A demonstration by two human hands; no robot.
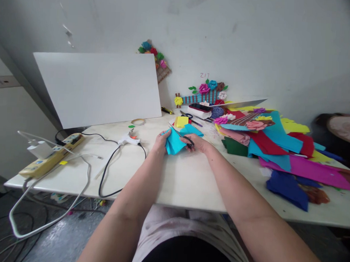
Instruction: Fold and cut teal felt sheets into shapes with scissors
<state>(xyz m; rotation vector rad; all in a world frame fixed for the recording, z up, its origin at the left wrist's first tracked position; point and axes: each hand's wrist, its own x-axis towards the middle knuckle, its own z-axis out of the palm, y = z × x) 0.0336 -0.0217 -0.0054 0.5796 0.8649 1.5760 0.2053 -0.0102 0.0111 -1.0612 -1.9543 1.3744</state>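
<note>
We're at a craft workspace here: scissors (189, 142) in the middle, a glue gun (128, 140) over on the left, bright sheets (302, 171) heaped right, flower decorations (204, 89) against the far wall (255, 53)!

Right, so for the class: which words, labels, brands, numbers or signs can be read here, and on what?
"217", in reddish strokes, on the wall above the paper flowers; its first character could be a Z.
Marks on the band at far left: too blurred to read.
I can read no other text.
</note>
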